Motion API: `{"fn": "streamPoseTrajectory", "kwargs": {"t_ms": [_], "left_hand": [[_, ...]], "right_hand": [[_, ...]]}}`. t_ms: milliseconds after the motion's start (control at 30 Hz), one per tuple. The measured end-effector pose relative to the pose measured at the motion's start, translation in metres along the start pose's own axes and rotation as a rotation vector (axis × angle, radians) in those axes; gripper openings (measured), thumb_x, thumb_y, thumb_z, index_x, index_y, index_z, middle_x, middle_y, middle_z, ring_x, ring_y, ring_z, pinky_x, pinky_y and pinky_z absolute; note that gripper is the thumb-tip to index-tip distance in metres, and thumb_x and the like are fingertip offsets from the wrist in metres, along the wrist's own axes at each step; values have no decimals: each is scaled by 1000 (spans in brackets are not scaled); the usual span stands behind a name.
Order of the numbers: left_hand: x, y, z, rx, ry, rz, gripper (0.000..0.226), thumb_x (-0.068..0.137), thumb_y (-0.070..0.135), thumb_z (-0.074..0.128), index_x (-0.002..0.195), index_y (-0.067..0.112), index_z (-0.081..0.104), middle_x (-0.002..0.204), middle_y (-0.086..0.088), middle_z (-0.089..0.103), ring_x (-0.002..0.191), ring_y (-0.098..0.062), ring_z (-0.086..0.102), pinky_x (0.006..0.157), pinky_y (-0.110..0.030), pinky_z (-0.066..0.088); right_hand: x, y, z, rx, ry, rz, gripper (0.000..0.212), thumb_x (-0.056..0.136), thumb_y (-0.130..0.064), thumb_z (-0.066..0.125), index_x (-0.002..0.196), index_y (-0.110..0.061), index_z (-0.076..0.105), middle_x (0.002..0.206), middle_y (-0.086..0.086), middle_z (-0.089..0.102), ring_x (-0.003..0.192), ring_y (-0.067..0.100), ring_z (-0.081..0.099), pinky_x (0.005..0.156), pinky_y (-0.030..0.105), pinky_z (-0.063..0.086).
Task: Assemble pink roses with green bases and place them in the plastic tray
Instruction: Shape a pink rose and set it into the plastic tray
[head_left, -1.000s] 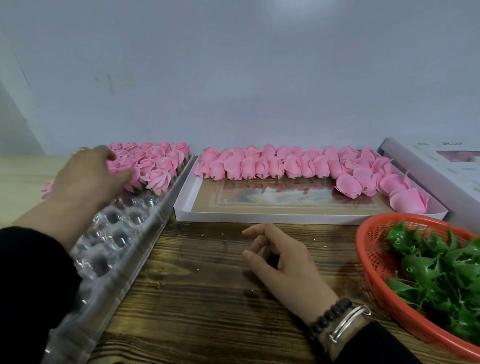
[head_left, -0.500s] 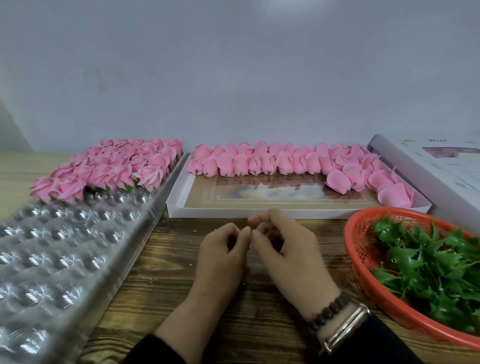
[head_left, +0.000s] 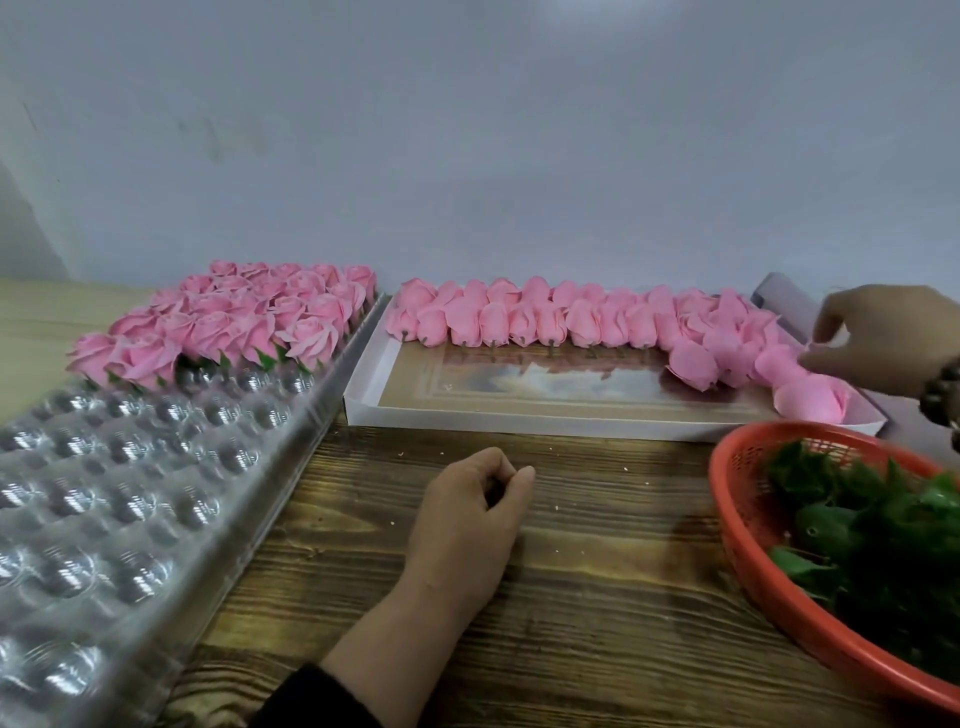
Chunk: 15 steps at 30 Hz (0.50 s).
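Note:
A clear plastic tray (head_left: 130, 519) with round pockets lies at the left. Assembled pink roses (head_left: 234, 322) with green bases fill its far rows. Loose pink rose heads (head_left: 519, 317) lie in a row along the back of a white box (head_left: 519, 423). Green bases (head_left: 857, 530) are heaped in a red basket (head_left: 727, 509) at the right. My left hand (head_left: 467, 519) rests on the wooden table with fingers loosely curled, nothing visible in it. My right hand (head_left: 883, 338) reaches over the box's right end, fingertips touching a rose head (head_left: 779, 364).
A pale box lid (head_left: 774, 296) lies behind my right hand at the far right. A grey wall runs close behind the tray and the box. Bare wooden table shows between the tray, the box and the basket.
My left hand left the roses in the tray and came to the table's middle, meeting my right hand. My right hand has since swung up and right to the rose heads.

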<state>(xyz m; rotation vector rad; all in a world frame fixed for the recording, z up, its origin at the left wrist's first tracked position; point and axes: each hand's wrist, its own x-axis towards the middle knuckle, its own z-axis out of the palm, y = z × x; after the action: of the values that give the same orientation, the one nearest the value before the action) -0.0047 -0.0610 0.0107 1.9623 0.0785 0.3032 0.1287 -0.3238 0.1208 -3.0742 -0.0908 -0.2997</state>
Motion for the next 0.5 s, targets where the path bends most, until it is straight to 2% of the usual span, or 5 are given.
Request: {"fn": "streamPoseTrajectory", "kwargs": {"t_ms": [100,200,267,367,500], "left_hand": [[-1,2,-1,-5,-13,-13,31,90,28,55,61,20,51,56,3,51,57,-10,47,66,-39,49],[-2,3,-2,-7,-29,-12,30,90,28,54,62,19,51,58,1,51,59,-11,48,67,-39,49],[-2,3,-2,-8,-34,-7,30,90,28,54,62,20,51,57,2,51,58,-11,47,68,-39,49],[-1,2,-2,-11,-47,-10,28,90,29,54,63,20,52,58,3,52,60,-11,49,68,-37,49],[-1,0,0,-8,-44,-3,29,89,30,54,62,21,51,58,3,52,59,-9,48,68,-34,49]], "right_hand": [[16,17,21,-101,-100,89,15,76,-16,71,75,-7,59,71,12,61,68,25,57,52,24,32],[20,19,36,-49,-78,65,21,74,-12,70,69,-16,49,68,8,53,69,26,49,60,30,32],[24,18,45,-91,-110,102,17,80,-20,66,79,-12,51,81,13,57,81,29,52,71,32,39],[33,24,57,-158,-195,226,38,85,-25,63,109,2,56,109,21,60,102,33,56,84,33,44],[31,21,60,-104,-219,214,22,82,-15,68,89,2,57,108,28,60,103,41,56,73,34,38]]}}
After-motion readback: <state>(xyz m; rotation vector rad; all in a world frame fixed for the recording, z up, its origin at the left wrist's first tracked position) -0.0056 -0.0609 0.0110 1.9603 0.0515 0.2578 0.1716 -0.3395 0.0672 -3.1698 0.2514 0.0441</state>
